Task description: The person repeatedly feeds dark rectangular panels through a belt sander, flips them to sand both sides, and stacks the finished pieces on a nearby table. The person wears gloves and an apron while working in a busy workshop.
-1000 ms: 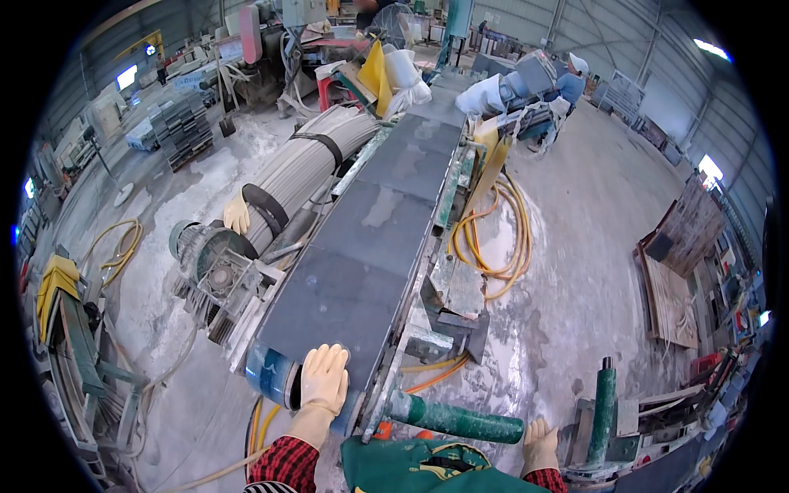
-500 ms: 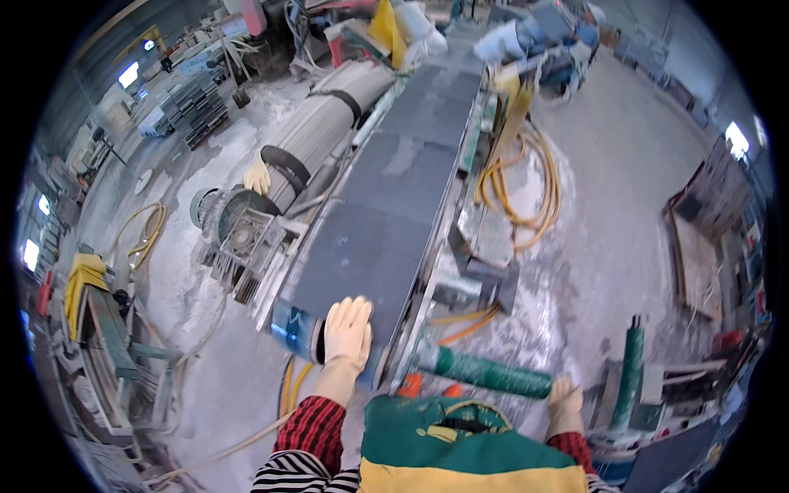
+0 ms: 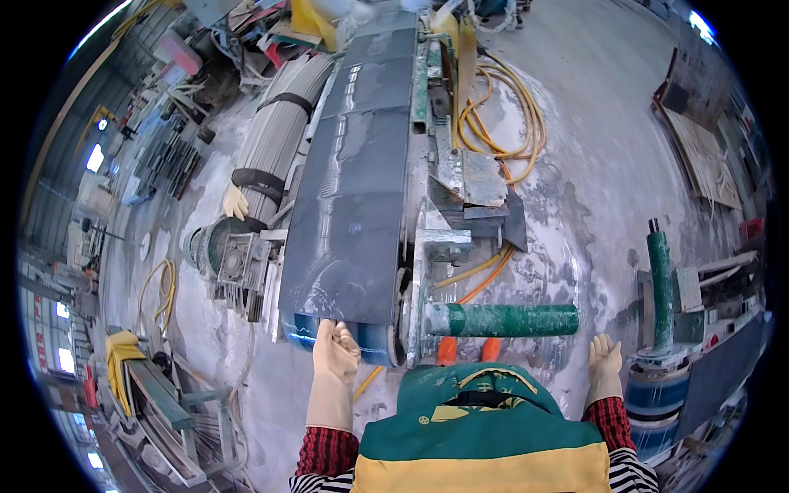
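Note:
My left hand (image 3: 335,352), in a cream rubber glove, is at the near edge of a dark grey stone slab (image 3: 349,246). Its fingers are curled at that edge, and the thumb's exact place is hard to make out. The slab lies at the near end of a long conveyor, its front edge over the blue end roller (image 3: 374,343). My right hand (image 3: 606,358), gloved alike, hangs open with nothing in it, right of a green cylinder (image 3: 514,320) that juts out from the conveyor frame. A green and yellow apron (image 3: 485,435) covers my front.
Further dark slabs (image 3: 370,86) line the conveyor behind. On its left stand a motor (image 3: 242,256) and a ribbed grey bundle (image 3: 275,135) with a loose glove (image 3: 235,200). Yellow hoses (image 3: 534,123) coil at right. A second roller (image 3: 657,398) with a green post (image 3: 660,283) stands near right.
My left hand has gone from lying flat over the conveyor's end to curling at the slab's edge. My right hand has left the green cylinder's end and moved right. The view has shifted.

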### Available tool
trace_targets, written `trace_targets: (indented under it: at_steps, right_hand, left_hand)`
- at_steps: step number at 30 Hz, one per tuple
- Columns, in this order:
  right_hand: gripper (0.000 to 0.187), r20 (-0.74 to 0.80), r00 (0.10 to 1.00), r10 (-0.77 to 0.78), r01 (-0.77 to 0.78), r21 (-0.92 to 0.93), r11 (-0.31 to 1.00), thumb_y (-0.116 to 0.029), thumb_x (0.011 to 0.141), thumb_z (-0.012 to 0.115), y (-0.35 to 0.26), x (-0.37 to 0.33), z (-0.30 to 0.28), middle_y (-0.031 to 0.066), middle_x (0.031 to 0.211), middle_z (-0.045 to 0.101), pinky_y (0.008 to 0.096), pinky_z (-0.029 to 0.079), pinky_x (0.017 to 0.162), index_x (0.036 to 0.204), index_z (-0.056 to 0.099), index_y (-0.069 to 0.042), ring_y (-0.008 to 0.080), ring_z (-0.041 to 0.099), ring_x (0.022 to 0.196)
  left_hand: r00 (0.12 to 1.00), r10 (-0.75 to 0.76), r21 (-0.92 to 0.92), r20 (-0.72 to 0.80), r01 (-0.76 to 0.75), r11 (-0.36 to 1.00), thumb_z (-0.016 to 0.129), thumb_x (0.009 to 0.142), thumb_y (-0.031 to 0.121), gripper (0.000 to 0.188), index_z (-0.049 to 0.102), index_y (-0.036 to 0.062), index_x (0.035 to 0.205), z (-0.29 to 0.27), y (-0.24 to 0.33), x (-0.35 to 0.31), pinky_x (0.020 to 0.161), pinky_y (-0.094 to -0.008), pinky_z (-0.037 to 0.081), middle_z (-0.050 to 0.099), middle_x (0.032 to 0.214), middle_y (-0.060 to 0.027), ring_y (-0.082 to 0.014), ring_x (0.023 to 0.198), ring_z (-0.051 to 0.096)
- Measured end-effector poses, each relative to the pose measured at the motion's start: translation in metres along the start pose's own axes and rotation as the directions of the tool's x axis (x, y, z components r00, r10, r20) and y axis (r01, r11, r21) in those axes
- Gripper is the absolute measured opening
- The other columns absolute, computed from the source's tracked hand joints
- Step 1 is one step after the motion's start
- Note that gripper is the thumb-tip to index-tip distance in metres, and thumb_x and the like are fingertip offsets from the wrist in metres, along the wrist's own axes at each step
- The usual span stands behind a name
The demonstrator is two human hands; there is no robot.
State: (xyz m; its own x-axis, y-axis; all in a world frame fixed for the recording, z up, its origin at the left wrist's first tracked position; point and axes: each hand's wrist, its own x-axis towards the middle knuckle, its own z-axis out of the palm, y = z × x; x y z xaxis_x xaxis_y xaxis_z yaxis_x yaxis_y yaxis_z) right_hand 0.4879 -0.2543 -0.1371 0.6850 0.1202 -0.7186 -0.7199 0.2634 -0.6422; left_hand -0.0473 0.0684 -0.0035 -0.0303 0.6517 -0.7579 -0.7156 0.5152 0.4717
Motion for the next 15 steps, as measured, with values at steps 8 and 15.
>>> trace_targets:
  at_steps: [8, 15]
  right_hand:
    - [0.06, -0.108, 0.994, 0.01, 0.0, 0.091, 0.996, -0.048, 0.106, 0.035, -0.005, -0.017, -0.043, 0.0129, 0.138, 0.059, 0.0356, 0.054, 0.097, 0.138, 0.052, 0.0, 0.0273, 0.059, 0.123]
    - [0.06, -0.186, 0.982, 0.013, 0.009, 0.116, 0.993, -0.047, 0.106, 0.037, -0.005, -0.015, -0.084, 0.0142, 0.139, 0.058, 0.0368, 0.052, 0.101, 0.138, 0.051, 0.002, 0.0287, 0.057, 0.126]
  left_hand:
    - [0.999, 0.03, -0.059, -0.014, -0.03, 0.998, 0.065, 0.097, 0.031, 0.042, 0.041, 0.0236, 0.064, -0.019, 0.004, 0.043, 0.04, -0.0189, 0.032, 0.029, 0.051, 0.0111, -0.0043, 0.041, 0.035]
    - [0.725, 0.609, 0.457, 0.32, -0.682, 0.572, 0.062, 0.1, 0.03, 0.036, 0.053, 0.008, 0.073, 0.069, 0.079, -0.024, 0.047, -0.0311, 0.047, 0.053, 0.055, -0.0035, -0.0169, 0.045, 0.051]
